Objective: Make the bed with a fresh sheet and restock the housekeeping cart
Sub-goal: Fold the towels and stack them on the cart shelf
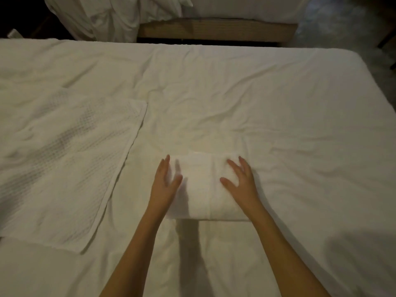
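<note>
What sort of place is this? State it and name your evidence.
Probably a hotel room: two beds close together, this bed in plain white sheets, a folded towel under both hands, loose linen heaped on the second bed.

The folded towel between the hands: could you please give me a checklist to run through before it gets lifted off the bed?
1. Folded towel lies flat, folds intact: ok.
2. Left hand placed at the towel's left edge, fingers straight: ok.
3. Right hand resting on the towel's right part, fingers spread: ok.
4. Either hand gripping the towel: not ok, both are open.
5. Waffle-weave cloth lies apart from the towel: ok.
6. Bed sheet smooth: not ok, it is wrinkled.
</note>
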{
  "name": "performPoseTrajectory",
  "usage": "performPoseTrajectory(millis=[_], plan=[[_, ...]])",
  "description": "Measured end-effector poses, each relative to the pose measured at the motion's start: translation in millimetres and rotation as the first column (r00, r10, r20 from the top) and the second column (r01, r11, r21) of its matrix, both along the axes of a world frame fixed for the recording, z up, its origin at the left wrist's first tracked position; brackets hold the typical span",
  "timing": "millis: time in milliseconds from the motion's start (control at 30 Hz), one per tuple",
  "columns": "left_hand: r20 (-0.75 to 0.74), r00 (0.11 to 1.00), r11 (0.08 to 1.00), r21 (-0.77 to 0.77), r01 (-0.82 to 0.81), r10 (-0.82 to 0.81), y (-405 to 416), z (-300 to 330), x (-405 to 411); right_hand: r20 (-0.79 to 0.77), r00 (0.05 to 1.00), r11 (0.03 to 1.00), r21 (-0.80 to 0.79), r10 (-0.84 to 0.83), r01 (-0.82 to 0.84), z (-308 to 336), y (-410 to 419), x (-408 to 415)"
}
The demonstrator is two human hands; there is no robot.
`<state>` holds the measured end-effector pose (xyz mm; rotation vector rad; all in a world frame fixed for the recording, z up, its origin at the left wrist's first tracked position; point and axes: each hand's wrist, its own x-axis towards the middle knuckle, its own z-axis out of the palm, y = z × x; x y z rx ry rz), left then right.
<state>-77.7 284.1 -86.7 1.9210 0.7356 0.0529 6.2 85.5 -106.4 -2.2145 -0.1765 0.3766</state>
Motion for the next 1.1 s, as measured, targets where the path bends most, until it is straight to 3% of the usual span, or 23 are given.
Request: performPoseTrajectory(millis=[67,167,367,533,633,800,933,1100], plan=[[-0.125,0.992,0.997,0.076,0.024,-0.014,-2.4,-20.5,-11.3,0.035,0.998,0.995,-0.096,0.044,-0.041,-14.9,-2.8,-5.6],[-0.226,0.974,0.995,0.094,0.036,-0.014,-0.4,-35.5,-23.2,0.03,1.0,0.994,-0.107,0.002,0.001,-20.5,-2.8,-14.7],[-0.077,0.995,0.996,-0.065,0.065,-0.07,-14.2,-8.7,-42.3,-0.134,0.991,1.0,0.0,-0.015,0.015,0.6,-16.3,-27.7],[0.02,0.997,0.997,-0.022,0.069,-0.069,-56.7,38.4,-89.7,-0.115,0.98,0.975,0.132,-0.162,0.176,55.6,-64.6,-94.1],[0.044,0.983,0.984,-0.014,0.177,-0.176,-93.5,74.9,-110.2,-0.11,0.961,0.95,0.157,-0.255,0.27,87.0,-117.2,-150.3],[0.05,0.857,0.856,-0.053,0.514,-0.512,-187.9,98.6,-128.9,-0.112,0.88,0.867,0.152,-0.462,0.475,109.9,-226.4,-242.7],[0.037,0.735,0.736,0.043,0.676,-0.677,-272.7,92.3,-118.4,-0.096,0.789,0.78,0.124,-0.606,0.614,114.7,-298.0,-285.9],[0.004,0.577,0.574,0.112,0.811,-0.816,-377.2,86.1,-74.2,-0.06,0.583,0.574,0.116,-0.81,0.81,106.5,-367.5,-301.6]])
